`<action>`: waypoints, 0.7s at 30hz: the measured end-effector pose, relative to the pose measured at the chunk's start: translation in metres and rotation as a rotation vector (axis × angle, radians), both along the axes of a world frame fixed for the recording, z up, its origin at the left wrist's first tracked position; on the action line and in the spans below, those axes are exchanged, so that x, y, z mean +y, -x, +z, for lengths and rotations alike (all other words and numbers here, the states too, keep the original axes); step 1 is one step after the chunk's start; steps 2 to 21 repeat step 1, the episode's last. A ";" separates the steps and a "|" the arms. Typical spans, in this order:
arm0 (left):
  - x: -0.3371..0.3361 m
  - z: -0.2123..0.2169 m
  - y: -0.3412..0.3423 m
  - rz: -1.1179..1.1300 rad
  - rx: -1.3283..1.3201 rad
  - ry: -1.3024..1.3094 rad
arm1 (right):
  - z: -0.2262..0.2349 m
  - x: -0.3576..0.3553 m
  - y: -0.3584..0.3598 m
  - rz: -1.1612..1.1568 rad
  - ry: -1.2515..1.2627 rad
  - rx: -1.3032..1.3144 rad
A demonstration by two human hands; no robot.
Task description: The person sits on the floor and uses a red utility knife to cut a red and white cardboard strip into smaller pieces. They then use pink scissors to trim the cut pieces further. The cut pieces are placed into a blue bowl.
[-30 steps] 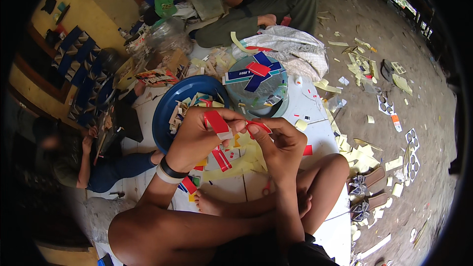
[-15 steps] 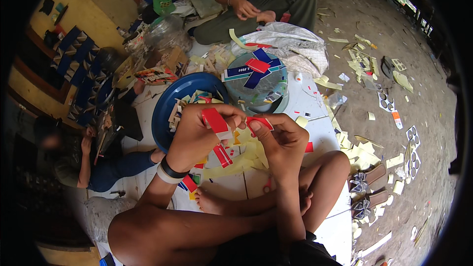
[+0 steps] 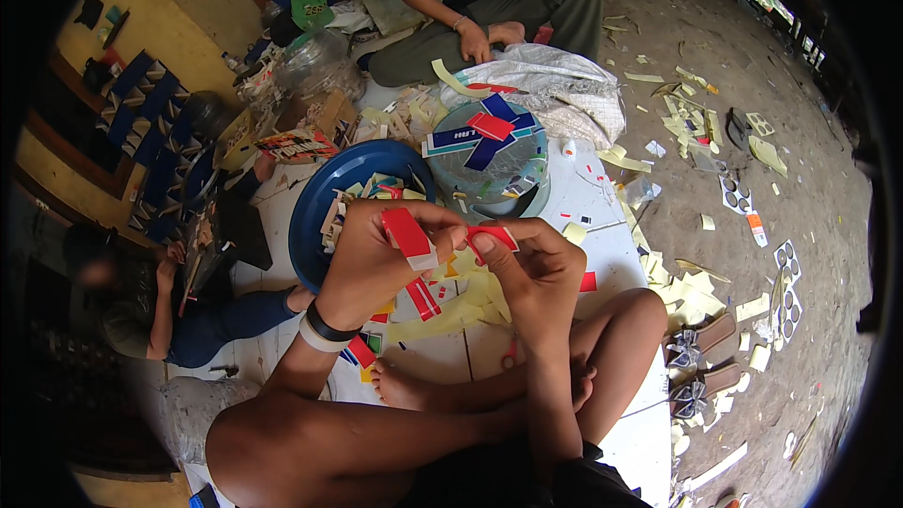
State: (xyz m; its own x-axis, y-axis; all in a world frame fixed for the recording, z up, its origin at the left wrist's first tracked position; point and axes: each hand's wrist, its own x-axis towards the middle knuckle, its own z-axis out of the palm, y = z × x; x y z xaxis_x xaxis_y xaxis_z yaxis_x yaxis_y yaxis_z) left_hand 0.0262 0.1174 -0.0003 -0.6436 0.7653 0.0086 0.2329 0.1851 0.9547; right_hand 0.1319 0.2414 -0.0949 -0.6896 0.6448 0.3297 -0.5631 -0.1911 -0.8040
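Observation:
My left hand [image 3: 372, 249] is closed, with a red sticker strip [image 3: 404, 230] that has a white end held in its fingers. Close to its fingertips, my right hand [image 3: 538, 273] pinches a smaller red sticker piece [image 3: 494, 241] between thumb and fingers. Fingertips of both hands nearly meet at that piece; whether the left ones touch it I cannot tell. Below the hands, a red sticker with white stripes [image 3: 423, 299] lies among pale yellow paper strips [image 3: 470, 306]. A blue basin [image 3: 315, 198] of paper pieces stands behind my left hand.
A round tub [image 3: 451, 174] bears blue and red strips on top. Behind it is a white sack [image 3: 564, 89], and a person [image 3: 489, 9] sits beyond. Another person [image 3: 141, 301] sits at left. Sandals [image 3: 705, 348] and scraps lie on the dirt floor [image 3: 809, 179] at right.
My hands keep almost the same pose, and the red piece in my right hand has shifted slightly left. The person opposite has lowered one hand and tilted the thing held in the other.

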 end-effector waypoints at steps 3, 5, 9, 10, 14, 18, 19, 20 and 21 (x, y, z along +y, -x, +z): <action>0.000 0.000 0.000 -0.005 -0.004 0.004 | 0.000 0.001 0.000 0.004 -0.005 0.010; 0.000 0.000 0.000 -0.005 -0.004 0.004 | 0.000 0.001 0.000 0.004 -0.005 0.010; 0.000 0.000 0.000 -0.005 -0.004 0.004 | 0.000 0.001 0.000 0.004 -0.005 0.010; 0.000 0.000 0.000 -0.005 -0.004 0.004 | 0.000 0.001 0.000 0.004 -0.005 0.010; 0.000 0.000 0.000 -0.005 -0.004 0.004 | 0.000 0.001 0.000 0.004 -0.005 0.010; 0.000 0.000 0.000 -0.005 -0.004 0.004 | 0.000 0.001 0.000 0.004 -0.005 0.010; 0.000 0.000 0.000 -0.005 -0.004 0.004 | 0.000 0.001 0.000 0.004 -0.005 0.010; 0.000 0.000 0.000 -0.005 -0.004 0.004 | 0.000 0.001 0.000 0.004 -0.005 0.010; 0.000 0.000 0.000 -0.005 -0.004 0.004 | 0.000 0.001 0.000 0.004 -0.005 0.010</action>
